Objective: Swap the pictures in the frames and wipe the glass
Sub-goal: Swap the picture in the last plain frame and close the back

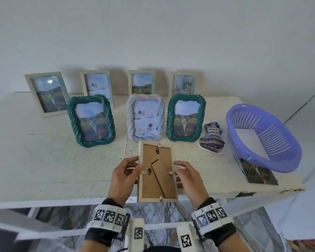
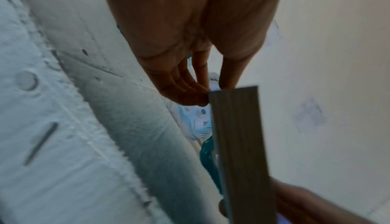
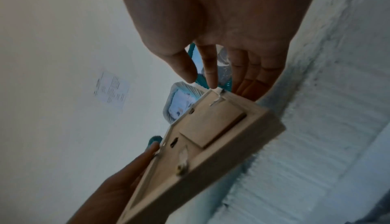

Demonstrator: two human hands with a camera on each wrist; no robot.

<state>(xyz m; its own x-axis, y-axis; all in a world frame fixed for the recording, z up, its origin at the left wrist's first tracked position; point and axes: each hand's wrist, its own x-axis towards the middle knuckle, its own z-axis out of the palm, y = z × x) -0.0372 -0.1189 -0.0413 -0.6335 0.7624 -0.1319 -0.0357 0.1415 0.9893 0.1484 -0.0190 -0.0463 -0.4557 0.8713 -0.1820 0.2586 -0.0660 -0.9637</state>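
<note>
Low in the centre, both hands grip one wooden frame [image 1: 157,172] back-up — left hand [image 1: 125,176] pinching its left edge, right hand [image 1: 188,176] curled round the right.

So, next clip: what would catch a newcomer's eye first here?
The wooden picture frame held back-side up at the table's near edge, gripped on its sides by the left hand and right hand. Behind it stand three rope-pattern frames, two green flanking a white one. At the right, a purple plastic basket sits beside a checked cloth.
</note>
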